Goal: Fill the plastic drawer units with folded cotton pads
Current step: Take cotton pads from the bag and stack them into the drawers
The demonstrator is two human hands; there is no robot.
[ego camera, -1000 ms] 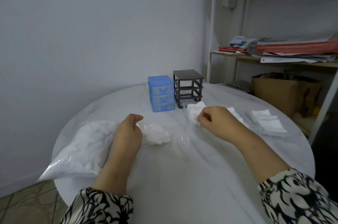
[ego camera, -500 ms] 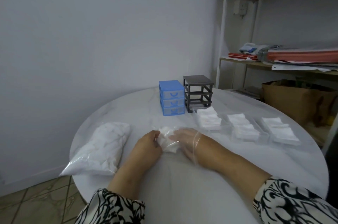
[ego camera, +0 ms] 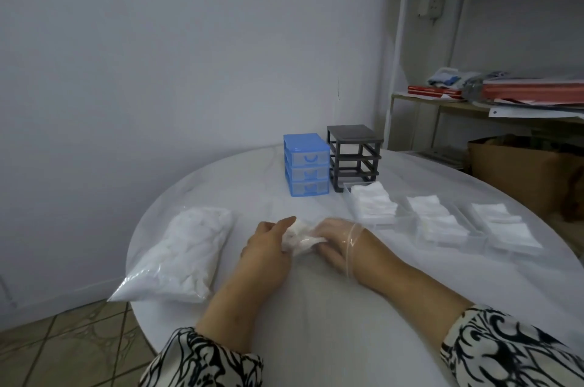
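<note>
A loose white cotton pad (ego camera: 298, 236) lies on the round white table (ego camera: 316, 307) between my hands. My left hand (ego camera: 267, 249) grips its left side. My right hand (ego camera: 336, 239), in a thin clear glove, grips its right side. Behind them stand a blue drawer unit (ego camera: 306, 164) with its three drawers closed and a dark grey frame (ego camera: 354, 156) with no drawers in it. Three clear drawers lie on the table to the right, each holding folded pads: near one (ego camera: 373, 203), middle one (ego camera: 437, 219), far right one (ego camera: 499, 225).
A clear plastic bag of cotton pads (ego camera: 186, 252) lies at the table's left edge, partly overhanging the tiled floor. A shelf unit (ego camera: 493, 99) with papers and a cardboard box (ego camera: 518, 171) stands to the right beyond the table.
My right hand left the near drawer's folded pads and came to the loose pad at the table's middle. Both hands now hold that pad. The view shifted left.
</note>
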